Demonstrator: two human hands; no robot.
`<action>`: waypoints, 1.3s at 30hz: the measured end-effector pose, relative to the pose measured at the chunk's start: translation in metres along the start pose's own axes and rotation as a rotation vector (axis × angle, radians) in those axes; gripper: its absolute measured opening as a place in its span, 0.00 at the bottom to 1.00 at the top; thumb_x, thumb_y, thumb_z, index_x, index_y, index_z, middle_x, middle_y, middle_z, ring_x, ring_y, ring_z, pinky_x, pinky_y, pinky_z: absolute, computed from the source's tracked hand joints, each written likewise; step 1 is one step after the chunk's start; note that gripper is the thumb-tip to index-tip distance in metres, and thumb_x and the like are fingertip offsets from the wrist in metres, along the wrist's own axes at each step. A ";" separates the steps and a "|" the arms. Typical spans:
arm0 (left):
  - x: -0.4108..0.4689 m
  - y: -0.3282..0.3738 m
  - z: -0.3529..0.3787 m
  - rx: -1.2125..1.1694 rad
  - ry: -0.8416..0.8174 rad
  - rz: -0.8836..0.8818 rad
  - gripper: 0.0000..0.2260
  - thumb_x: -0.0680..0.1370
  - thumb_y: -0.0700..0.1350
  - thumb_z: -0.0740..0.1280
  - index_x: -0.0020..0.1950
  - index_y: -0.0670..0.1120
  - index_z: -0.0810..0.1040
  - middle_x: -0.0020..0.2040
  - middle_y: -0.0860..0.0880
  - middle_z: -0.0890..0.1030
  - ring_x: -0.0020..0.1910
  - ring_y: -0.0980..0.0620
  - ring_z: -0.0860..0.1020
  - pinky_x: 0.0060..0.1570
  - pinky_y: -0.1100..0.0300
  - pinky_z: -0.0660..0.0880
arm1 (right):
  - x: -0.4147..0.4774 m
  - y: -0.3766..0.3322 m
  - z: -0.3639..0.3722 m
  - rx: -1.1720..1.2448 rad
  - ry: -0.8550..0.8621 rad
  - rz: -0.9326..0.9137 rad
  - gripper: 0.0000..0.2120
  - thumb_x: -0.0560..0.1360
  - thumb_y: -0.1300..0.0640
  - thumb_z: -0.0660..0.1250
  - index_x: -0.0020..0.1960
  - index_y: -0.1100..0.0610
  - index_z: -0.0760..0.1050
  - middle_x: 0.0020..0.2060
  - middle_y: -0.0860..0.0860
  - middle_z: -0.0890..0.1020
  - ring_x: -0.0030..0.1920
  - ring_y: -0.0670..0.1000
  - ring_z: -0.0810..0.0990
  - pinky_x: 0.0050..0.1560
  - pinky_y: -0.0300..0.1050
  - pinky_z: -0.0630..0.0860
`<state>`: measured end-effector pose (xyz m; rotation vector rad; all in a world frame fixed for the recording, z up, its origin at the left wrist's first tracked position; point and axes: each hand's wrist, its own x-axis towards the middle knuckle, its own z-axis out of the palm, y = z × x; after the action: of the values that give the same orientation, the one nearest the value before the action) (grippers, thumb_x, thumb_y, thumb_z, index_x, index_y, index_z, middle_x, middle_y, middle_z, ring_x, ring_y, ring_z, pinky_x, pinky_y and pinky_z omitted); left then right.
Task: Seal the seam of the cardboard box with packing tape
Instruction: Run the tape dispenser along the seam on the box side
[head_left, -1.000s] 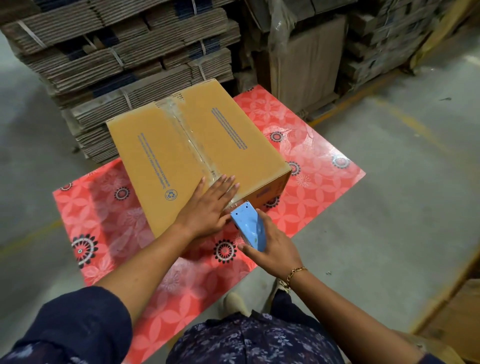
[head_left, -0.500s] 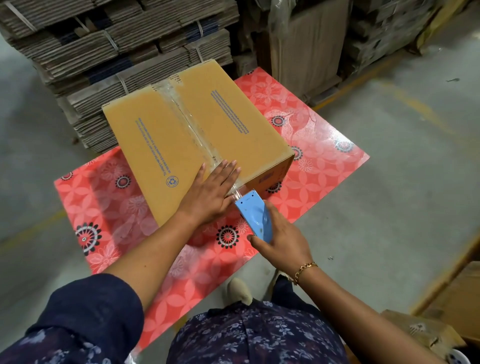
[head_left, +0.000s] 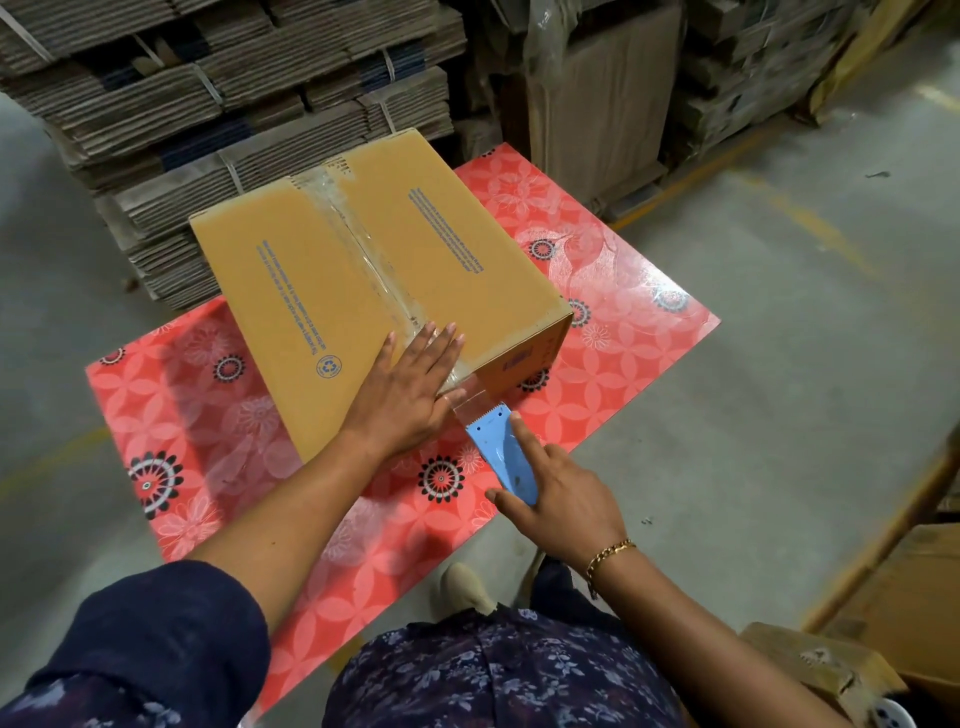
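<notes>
A closed brown cardboard box (head_left: 457, 249) sits on a low red floral table (head_left: 623, 332). Clear packing tape (head_left: 358, 244) runs along its top centre seam from the far edge to the near edge. My left hand (head_left: 405, 389) lies flat, fingers spread, on the near end of the seam at the box's corner. My right hand (head_left: 561, 504) grips a blue tape dispenser (head_left: 501, 452) just off the box's near edge. A short stretch of clear tape (head_left: 470, 402) spans from the box edge to the dispenser's toothed blade.
Bundles of flattened cardboard (head_left: 218, 104) are stacked behind the table. More cardboard stacks (head_left: 602, 104) stand at the back right. Grey concrete floor (head_left: 779, 312) lies to the right. Another box (head_left: 810, 670) is at the lower right by my leg.
My right hand has pulled the dispenser a little down and away from the box edge, stretching tape out. My left hand stays pressed on the seam end. The view has shifted slightly.
</notes>
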<state>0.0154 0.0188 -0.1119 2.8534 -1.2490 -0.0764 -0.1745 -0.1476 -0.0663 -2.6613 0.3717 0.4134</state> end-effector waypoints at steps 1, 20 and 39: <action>0.000 -0.001 0.001 0.006 0.001 -0.001 0.32 0.83 0.61 0.50 0.83 0.49 0.47 0.84 0.50 0.50 0.83 0.50 0.48 0.79 0.40 0.50 | 0.005 -0.003 -0.007 -0.031 -0.027 0.005 0.41 0.74 0.30 0.57 0.79 0.38 0.40 0.57 0.53 0.77 0.49 0.60 0.81 0.43 0.53 0.80; 0.000 0.001 -0.007 0.007 -0.027 0.001 0.33 0.81 0.61 0.45 0.83 0.46 0.54 0.83 0.49 0.55 0.82 0.48 0.53 0.79 0.41 0.54 | 0.097 -0.079 -0.094 -0.308 -0.431 -0.009 0.11 0.75 0.44 0.61 0.47 0.50 0.77 0.45 0.52 0.78 0.49 0.58 0.79 0.54 0.49 0.78; 0.000 -0.001 -0.007 -0.015 -0.039 0.006 0.31 0.81 0.59 0.49 0.83 0.47 0.53 0.83 0.49 0.55 0.82 0.49 0.54 0.78 0.40 0.56 | 0.127 -0.066 -0.076 -0.399 -0.556 0.007 0.12 0.65 0.46 0.72 0.45 0.51 0.78 0.45 0.52 0.82 0.40 0.53 0.79 0.44 0.44 0.80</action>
<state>0.0160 0.0195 -0.1049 2.8488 -1.2582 -0.1409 -0.0197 -0.1480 -0.0199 -2.7518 0.1314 1.3053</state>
